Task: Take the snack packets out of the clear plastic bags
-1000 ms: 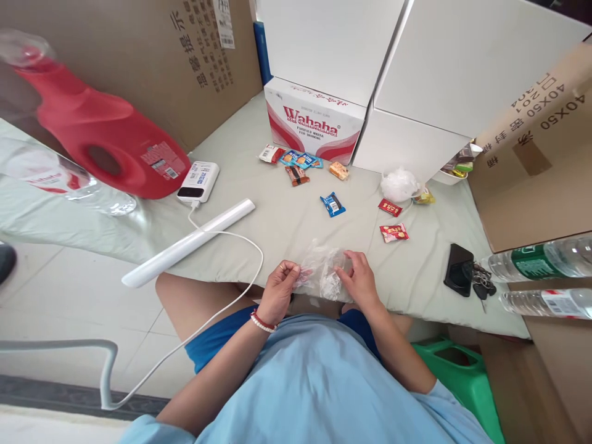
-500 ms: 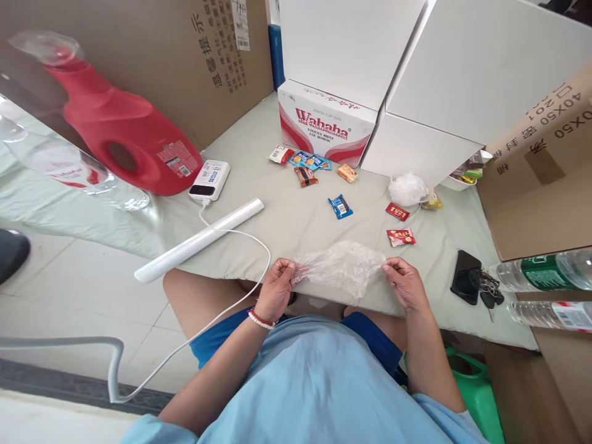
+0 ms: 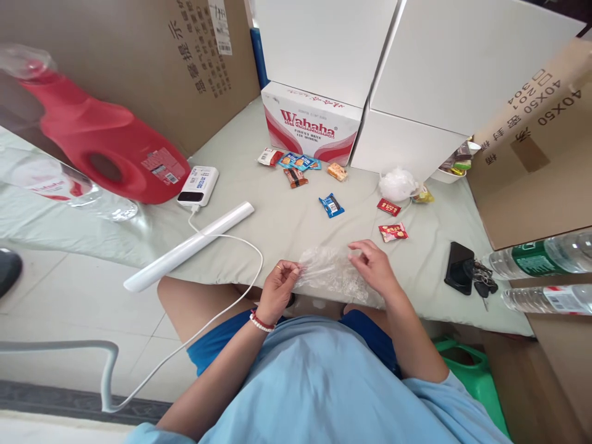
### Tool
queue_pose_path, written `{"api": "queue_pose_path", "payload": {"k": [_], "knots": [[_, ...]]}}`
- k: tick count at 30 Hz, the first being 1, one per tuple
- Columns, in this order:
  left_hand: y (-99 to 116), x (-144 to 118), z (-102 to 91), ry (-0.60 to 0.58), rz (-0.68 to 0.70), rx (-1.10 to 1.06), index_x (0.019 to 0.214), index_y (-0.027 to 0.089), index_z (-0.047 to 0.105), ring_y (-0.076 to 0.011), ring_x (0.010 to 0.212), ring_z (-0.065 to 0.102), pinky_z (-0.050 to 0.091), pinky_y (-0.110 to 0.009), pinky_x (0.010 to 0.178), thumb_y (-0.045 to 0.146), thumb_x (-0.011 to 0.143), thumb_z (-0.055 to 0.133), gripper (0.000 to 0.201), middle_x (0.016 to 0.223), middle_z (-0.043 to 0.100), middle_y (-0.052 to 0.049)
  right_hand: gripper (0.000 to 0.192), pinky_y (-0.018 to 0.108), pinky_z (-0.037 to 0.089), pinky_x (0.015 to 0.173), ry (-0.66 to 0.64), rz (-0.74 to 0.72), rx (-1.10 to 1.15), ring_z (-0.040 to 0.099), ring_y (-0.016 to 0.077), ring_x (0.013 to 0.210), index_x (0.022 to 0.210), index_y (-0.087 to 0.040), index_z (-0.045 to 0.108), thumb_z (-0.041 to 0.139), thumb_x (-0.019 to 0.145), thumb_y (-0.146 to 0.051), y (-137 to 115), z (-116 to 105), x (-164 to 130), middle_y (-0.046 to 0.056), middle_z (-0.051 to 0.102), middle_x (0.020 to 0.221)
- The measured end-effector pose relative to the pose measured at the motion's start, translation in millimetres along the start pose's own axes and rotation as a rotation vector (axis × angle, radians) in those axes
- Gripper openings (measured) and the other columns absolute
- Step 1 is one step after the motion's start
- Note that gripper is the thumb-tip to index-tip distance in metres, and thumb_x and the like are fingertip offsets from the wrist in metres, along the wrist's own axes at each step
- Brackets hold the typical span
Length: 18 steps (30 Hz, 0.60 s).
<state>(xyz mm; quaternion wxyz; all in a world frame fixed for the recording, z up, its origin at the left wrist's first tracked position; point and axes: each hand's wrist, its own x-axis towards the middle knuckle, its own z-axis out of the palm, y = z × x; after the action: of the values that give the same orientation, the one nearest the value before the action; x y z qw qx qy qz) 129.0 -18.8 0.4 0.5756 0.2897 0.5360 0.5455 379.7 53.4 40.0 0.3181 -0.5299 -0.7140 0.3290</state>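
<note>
A crumpled clear plastic bag (image 3: 330, 273) lies at the near edge of the grey-green table (image 3: 277, 228), between my hands. My left hand (image 3: 280, 288) pinches its left end with closed fingers. On the bag's right part rests my right hand (image 3: 377, 266), fingers bent and touching the plastic. Small snack packets lie beyond: a red one (image 3: 393, 232), a blue one (image 3: 332, 205), another red one (image 3: 389, 207), and a cluster (image 3: 296, 163) by the Wahaha carton (image 3: 309, 123).
A red detergent jug (image 3: 99, 145), a power bank (image 3: 198, 185) with white cable and a white tube (image 3: 189, 245) lie left. A black phone with keys (image 3: 467, 270) and two water bottles (image 3: 539, 262) sit right. White boxes (image 3: 416, 80) and cardboard stand behind.
Half a second ago the bag was stretched wide between both hands. My right hand has since moved left toward the left hand, and the bag has bunched up again.
</note>
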Motion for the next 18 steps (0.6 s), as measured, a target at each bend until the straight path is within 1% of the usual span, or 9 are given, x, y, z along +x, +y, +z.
{"api": "queue_pose_path", "payload": {"k": [2, 3, 5, 6, 8, 10, 13, 15, 18], "knots": [[1.3, -1.7, 0.2, -0.019, 0.008, 0.016, 0.085, 0.021, 0.064, -0.0249, 0.105, 0.065, 0.053, -0.029, 0.075, 0.047, 0.074, 0.085, 0.035, 0.107, 0.071, -0.009, 0.033, 0.032, 0.05, 0.071, -0.129, 0.0, 0.006, 0.054, 0.012, 0.062, 0.119, -0.025, 0.073, 0.07, 0.088, -0.036, -0.3, 17.8, 15.3, 0.007, 0.07, 0.115], [1.4, -2.4, -0.6, -0.026, 0.013, 0.027, 0.084, 0.021, 0.064, -0.0251, 0.105, 0.064, 0.054, -0.03, 0.075, 0.047, 0.074, 0.085, 0.035, 0.108, 0.071, -0.01, 0.03, 0.031, 0.05, 0.071, -0.182, -0.001, 0.008, 0.054, 0.0117, 0.062, 0.115, -0.024, 0.074, 0.072, 0.087, -0.033, 1.5, 25.1, 21.7, 0.005, 0.071, 0.109], [1.0, -3.7, -3.4, -0.034, 0.019, 0.049, 0.083, 0.02, 0.065, -0.0248, 0.104, 0.064, 0.054, -0.03, 0.075, 0.048, 0.075, 0.084, 0.035, 0.108, 0.071, -0.01, 0.014, 0.029, 0.049, 0.071, -0.253, -0.016, 0.02, 0.056, 0.0126, 0.065, 0.098, -0.022, 0.076, 0.07, 0.086, -0.027, 5.5, 35.0, 30.7, 0.002, 0.071, 0.092], [0.8, -4.3, -5.2, -0.038, 0.02, 0.057, 0.081, 0.02, 0.065, -0.0246, 0.103, 0.064, 0.054, -0.03, 0.074, 0.048, 0.075, 0.084, 0.035, 0.108, 0.07, -0.01, 0.01, 0.029, 0.048, 0.072, -0.263, -0.031, 0.029, 0.058, 0.0135, 0.067, 0.09, -0.022, 0.076, 0.067, 0.087, -0.024, 6.6, 37.5, 33.1, 0.002, 0.07, 0.085], [1.4, -5.0, -8.6, -0.04, 0.01, 0.049, 0.08, 0.02, 0.064, -0.0241, 0.101, 0.064, 0.054, -0.03, 0.073, 0.048, 0.074, 0.085, 0.036, 0.106, 0.07, -0.009, 0.013, 0.029, 0.049, 0.075, -0.239, -0.071, 0.05, 0.062, 0.0151, 0.073, 0.087, -0.022, 0.076, 0.064, 0.089, -0.023, 6.4, 38.6, 34.1, 0.002, 0.07, 0.083], [4.3, -3.8, -10.4, -0.033, -0.019, -0.002, 0.081, 0.02, 0.065, -0.0234, 0.098, 0.064, 0.054, -0.03, 0.072, 0.05, 0.073, 0.085, 0.037, 0.103, 0.07, -0.008, 0.016, 0.032, 0.051, 0.079, -0.201, -0.121, 0.058, 0.066, 0.0173, 0.08, 0.092, -0.024, 0.078, 0.062, 0.092, -0.024, 3.7, 36.6, 31.8, 0.004, 0.073, 0.09], [13.1, 3.5, -7.6, -0.031, -0.066, -0.069, 0.086, 0.021, 0.068, -0.024, 0.096, 0.065, 0.054, -0.03, 0.072, 0.061, 0.077, 0.077, 0.043, 0.098, 0.071, -0.008, 0.022, 0.035, 0.053, 0.086, -0.194, -0.182, 0.025, 0.07, 0.0206, 0.091, 0.101, -0.027, 0.08, 0.059, 0.096, -0.026, -1.2, 33.9, 27.7, 0.006, 0.076, 0.098], [19.9, 11.6, -2.6, -0.056, -0.082, -0.022, 0.088, 0.02, 0.071, -0.0239, 0.093, 0.065, 0.053, -0.031, 0.071, 0.066, 0.08, 0.071, 0.047, 0.095, 0.071, -0.008, 0.024, 0.036, 0.054, 0.087, -0.198, -0.204, -0.015, 0.071, 0.0214, 0.094, 0.104, -0.028, 0.08, 0.057, 0.098, -0.027, -3.2, 34.0, 26.6, 0.006, 0.076, 0.101], [26.6, 25.3, 6.4, -0.139, -0.083, 0.116, 0.078, 0.02, 0.071, -0.0192, 0.077, 0.061, 0.048, -0.028, 0.067, 0.059, 0.077, 0.077, 0.04, 0.081, 0.069, -0.004, 0.025, 0.035, 0.054, 0.085, -0.194, -0.235, -0.066, 0.071, 0.0213, 0.093, 0.105, -0.028, 0.08, 0.056, 0.1, -0.027, -5.5, 35.9, 27.3, 0.006, 0.076, 0.1]]}}
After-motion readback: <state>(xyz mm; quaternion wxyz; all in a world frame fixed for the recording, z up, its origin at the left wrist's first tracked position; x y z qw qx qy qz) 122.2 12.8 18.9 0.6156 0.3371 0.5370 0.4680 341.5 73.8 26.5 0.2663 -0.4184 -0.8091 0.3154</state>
